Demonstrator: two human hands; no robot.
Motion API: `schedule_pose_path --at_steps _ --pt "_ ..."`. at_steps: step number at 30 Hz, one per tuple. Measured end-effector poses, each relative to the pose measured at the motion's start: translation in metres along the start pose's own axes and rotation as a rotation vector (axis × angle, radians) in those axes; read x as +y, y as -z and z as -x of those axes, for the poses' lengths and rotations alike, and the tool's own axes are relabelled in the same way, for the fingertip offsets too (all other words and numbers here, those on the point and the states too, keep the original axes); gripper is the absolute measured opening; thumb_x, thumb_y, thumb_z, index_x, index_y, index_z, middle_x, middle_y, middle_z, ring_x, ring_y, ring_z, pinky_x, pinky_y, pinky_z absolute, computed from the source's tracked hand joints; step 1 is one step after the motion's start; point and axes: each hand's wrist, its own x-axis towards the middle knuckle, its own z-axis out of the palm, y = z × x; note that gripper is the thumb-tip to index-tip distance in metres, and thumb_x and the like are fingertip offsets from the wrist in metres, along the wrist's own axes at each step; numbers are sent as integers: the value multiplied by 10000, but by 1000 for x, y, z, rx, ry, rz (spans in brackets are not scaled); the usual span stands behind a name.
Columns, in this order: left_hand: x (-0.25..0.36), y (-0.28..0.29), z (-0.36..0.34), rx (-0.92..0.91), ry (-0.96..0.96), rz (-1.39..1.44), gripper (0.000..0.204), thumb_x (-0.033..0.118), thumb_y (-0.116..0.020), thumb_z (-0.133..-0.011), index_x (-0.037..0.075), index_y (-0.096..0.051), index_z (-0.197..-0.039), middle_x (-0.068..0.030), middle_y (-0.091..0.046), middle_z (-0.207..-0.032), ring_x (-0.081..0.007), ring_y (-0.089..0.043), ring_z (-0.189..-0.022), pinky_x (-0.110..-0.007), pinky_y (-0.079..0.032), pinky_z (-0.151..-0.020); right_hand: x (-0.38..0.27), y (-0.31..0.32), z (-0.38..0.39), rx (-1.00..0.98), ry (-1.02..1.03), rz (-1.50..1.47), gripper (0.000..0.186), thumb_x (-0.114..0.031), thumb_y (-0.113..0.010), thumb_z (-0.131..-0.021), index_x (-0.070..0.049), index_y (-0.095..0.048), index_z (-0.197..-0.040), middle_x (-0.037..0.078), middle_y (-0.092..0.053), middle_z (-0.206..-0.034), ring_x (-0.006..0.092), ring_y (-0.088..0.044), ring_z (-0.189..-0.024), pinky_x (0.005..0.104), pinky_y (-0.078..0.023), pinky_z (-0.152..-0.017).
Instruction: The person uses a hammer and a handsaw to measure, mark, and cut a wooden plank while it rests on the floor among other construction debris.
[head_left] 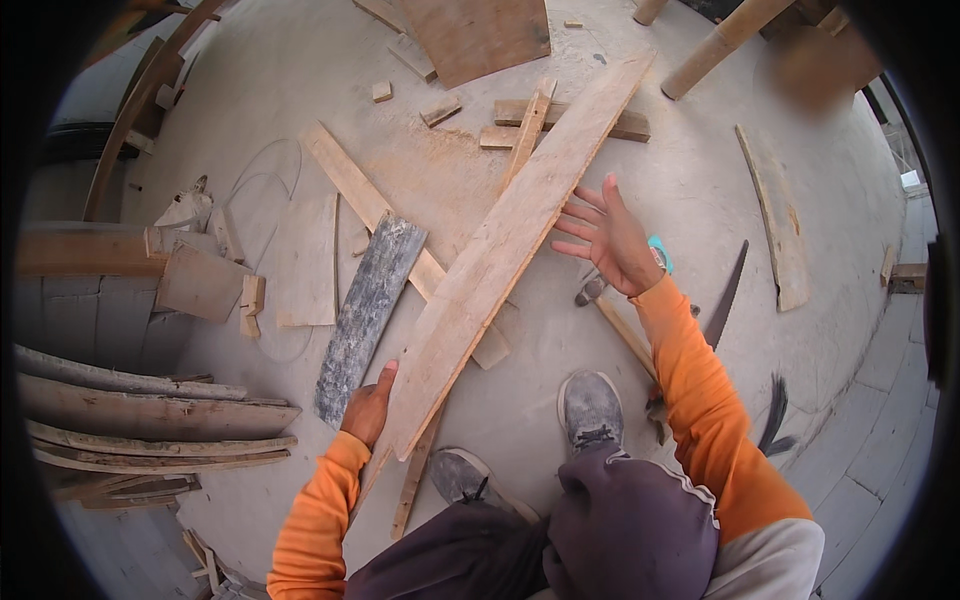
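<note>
Left hand [368,408] gripped the near end of one long, pale, rough-sawn plank [510,250], which ran up and away from that grip. Right hand [612,238] hovered spread and empty just right of the plank's middle. One grey weathered board [368,315] lay just left of the grip.

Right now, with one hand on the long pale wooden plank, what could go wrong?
Only the left hand grips the long pale wooden plank; the right hand is open and apart, so the plank might swing or slip. The curved dark saw blade and wooden-handled hammer lie beside the grey shoes, a likely tripping hazard.
</note>
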Motion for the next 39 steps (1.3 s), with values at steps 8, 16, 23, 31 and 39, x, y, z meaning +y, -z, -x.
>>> schedule_pose_path --at_steps 8,16,23,31,39 --pt "-86 -12 50 59 -131 -16 781 633 -400 -1005 -105 -654 -970 -260 -625 -781 -302 -666 -720 -403 -520 -739 67 -1 24 54 68 -103 383 -54 -602 -966 54 -456 -1303 172 -583 -1291 243 -618 -1138 381 -539 -977" --pt "-158 -43 7 -23 -484 -92 521 417 -701 -930 14 -605 -1246 -141 -648 -1130 -259 -654 -1039 -385 -528 -885 22 42 46 102 176 76 357 -50 -590 -975 52 -448 -1286 187 -600 -1260 263 -648 -1129 417 -574 -964" --pt "-115 -83 -11 -191 -594 -58 562 215 -797 -802 20 -578 -1281 -197 -607 -1150 -343 -604 -1091 -395 -488 -960 10 75 55 128 160 56 367 -40 -574 -980 71 -429 -1298 206 -604 -1261 283 -649 -1136 429 -570 -974" --pt "-119 -58 7 100 -558 48 509 57 -709 -778 10 -519 -1248 -181 -518 -1045 -349 -562 -945 -394 -470 -854 24 86 55 126 110 51 360 -33 -562 -981 72 -429 -1299 195 -595 -1280 289 -642 -1147 420 -563 -987" --pt "-117 11 32 321 -578 -72 541 -30 -704 -727 -6 -510 -1231 -188 -500 -1059 -371 -544 -956 -390 -471 -859 59 49 39 72 59 -30 347 -36 -569 -983 47 -443 -1295 168 -604 -1257 260 -643 -1136 407 -562 -986"
